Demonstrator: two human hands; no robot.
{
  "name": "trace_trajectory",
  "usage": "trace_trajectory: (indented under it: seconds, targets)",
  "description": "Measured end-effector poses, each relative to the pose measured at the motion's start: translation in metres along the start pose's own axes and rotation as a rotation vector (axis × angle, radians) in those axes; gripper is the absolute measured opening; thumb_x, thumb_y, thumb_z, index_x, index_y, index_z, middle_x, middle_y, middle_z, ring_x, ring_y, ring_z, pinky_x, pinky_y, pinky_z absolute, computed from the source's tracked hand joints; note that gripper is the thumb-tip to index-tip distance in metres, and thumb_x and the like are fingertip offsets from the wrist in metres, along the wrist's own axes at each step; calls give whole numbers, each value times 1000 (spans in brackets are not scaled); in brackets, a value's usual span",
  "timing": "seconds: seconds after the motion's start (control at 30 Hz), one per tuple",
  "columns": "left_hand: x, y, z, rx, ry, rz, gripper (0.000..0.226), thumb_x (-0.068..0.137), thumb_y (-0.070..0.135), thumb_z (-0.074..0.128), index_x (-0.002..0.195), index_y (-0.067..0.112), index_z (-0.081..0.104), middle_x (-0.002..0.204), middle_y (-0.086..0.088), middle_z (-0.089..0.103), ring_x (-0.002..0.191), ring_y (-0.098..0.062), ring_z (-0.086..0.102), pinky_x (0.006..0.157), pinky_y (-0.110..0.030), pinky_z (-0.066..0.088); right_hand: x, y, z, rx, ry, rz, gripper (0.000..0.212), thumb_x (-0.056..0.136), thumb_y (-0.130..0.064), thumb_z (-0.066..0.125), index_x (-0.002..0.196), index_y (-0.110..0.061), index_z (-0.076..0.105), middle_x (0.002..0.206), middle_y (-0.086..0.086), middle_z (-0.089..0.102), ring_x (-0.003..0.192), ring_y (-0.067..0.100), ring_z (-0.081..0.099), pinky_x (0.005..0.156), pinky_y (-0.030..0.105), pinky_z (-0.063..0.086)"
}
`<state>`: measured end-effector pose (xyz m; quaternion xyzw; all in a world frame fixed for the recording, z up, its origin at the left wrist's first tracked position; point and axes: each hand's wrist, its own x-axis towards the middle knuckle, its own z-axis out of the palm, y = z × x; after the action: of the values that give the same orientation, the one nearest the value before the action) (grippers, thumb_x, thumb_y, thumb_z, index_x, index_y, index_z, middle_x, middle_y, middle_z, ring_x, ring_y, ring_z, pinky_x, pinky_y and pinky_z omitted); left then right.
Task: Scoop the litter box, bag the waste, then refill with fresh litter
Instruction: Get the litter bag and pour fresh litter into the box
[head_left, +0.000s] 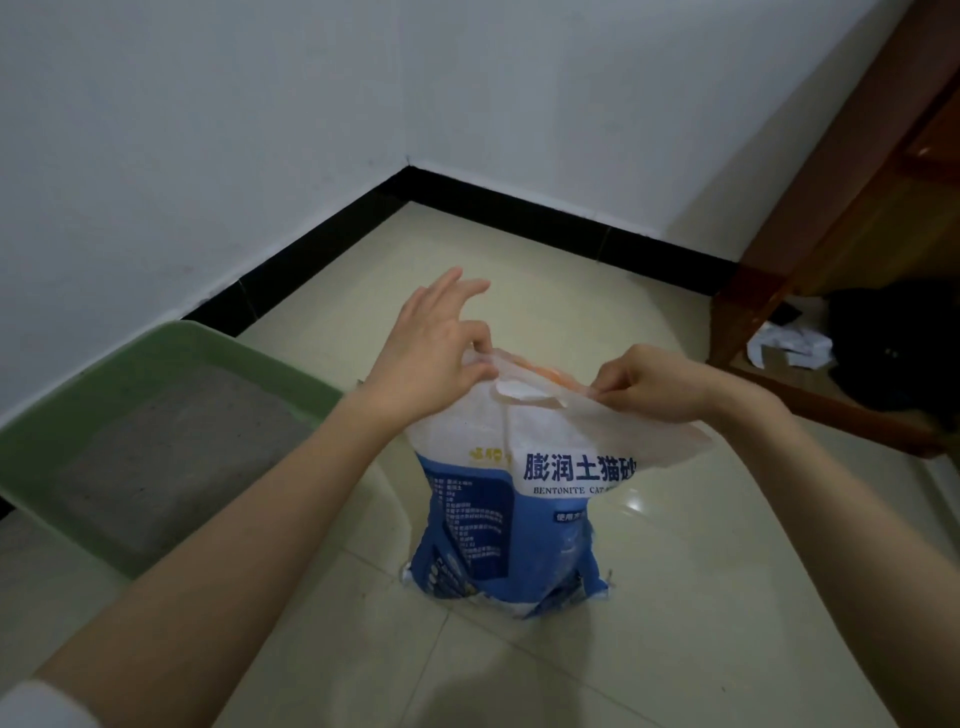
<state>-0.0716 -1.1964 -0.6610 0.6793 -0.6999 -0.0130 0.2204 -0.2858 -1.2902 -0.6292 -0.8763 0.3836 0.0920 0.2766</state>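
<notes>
A blue and white bag of bentonite cat litter (511, 525) stands upright on the tiled floor in the middle of the view. My left hand (434, 348) pinches the left side of the bag's top edge, with the other fingers spread upward. My right hand (657, 382) pinches the same edge on the right side. The white top flap with a handle cutout is stretched between both hands. To the left sits a green litter box (171, 343) holding grey litter (171, 452).
White walls with a black skirting board (322, 249) meet in a corner behind the bag. A brown wooden piece of furniture (831, 249) stands at the right, with white crumpled paper (789, 345) and a dark object under it. Beige floor tiles (519, 675) lie in front.
</notes>
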Motion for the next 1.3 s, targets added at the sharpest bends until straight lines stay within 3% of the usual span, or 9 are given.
trace_trajectory:
  seconds: [0.07, 0.13, 0.23, 0.4, 0.57, 0.7, 0.9, 1.03, 1.3]
  targets:
    - [12, 2, 4, -108, -96, -86, 11, 78, 31, 70, 76, 25, 61, 142, 3, 43, 134, -17, 32, 108, -40, 28, -5, 5, 0, -1, -13, -5, 27, 93, -17, 49, 92, -27, 74, 83, -14, 64, 76, 1, 57, 73, 16, 45]
    - [18, 5, 7, -254, -124, -182, 11, 77, 27, 72, 74, 23, 61, 106, 6, 64, 106, -16, 57, 89, -33, 45, -5, 7, 0, 28, -27, 14, 27, 93, -16, 48, 98, -23, 74, 86, -11, 65, 78, 1, 58, 74, 17, 46]
    - [15, 8, 10, -379, -65, -245, 9, 77, 19, 72, 75, 17, 64, 75, 11, 60, 78, -8, 58, 71, -25, 48, -2, 7, -5, 156, -5, 38, 27, 95, -20, 46, 94, -24, 73, 87, -13, 66, 82, 2, 60, 77, 19, 48]
    - [7, 4, 9, -451, -42, -314, 15, 78, 18, 71, 70, 23, 60, 77, 10, 60, 80, -7, 56, 72, -26, 47, 22, -18, 1, 90, 35, -33, 53, 87, -51, 54, 129, -18, 53, 116, -6, 56, 106, 13, 55, 86, 24, 42]
    - [3, 5, 10, -415, 9, -334, 12, 81, 17, 69, 75, 21, 59, 78, 9, 58, 79, -12, 56, 71, -27, 49, 37, -47, 12, 188, -43, 49, 23, 88, -31, 60, 83, -9, 65, 72, 0, 62, 62, 14, 57, 60, 25, 44]
    - [-6, 8, 2, -336, -133, -386, 24, 83, 25, 64, 106, 20, 61, 94, 0, 63, 92, -21, 58, 83, -37, 47, 19, -61, 20, 247, -111, 105, 16, 88, -27, 58, 81, -12, 60, 70, 0, 61, 60, 13, 57, 57, 24, 45]
    - [-57, 28, -43, -142, -384, -395, 13, 83, 23, 64, 91, 15, 71, 88, -9, 69, 87, -27, 62, 71, -33, 44, -31, -87, 22, 216, -241, 198, 31, 78, -21, 69, 59, -17, 45, 59, -4, 48, 55, 10, 43, 51, 23, 31]
    - [-92, 68, -84, -175, -644, -466, 18, 82, 19, 63, 98, 15, 68, 102, -11, 67, 97, -27, 60, 72, -30, 42, -66, -121, 7, 102, -486, 269, 12, 75, -17, 69, 72, -8, 62, 74, 3, 54, 66, 14, 50, 57, 23, 35]
    - [-124, 92, -221, -344, -581, -636, 17, 85, 24, 60, 91, 10, 66, 97, -14, 66, 94, -32, 58, 70, -32, 39, -115, -232, -84, -87, -668, 129, 12, 78, -22, 68, 82, -13, 61, 84, 6, 58, 77, 20, 52, 58, 22, 36]
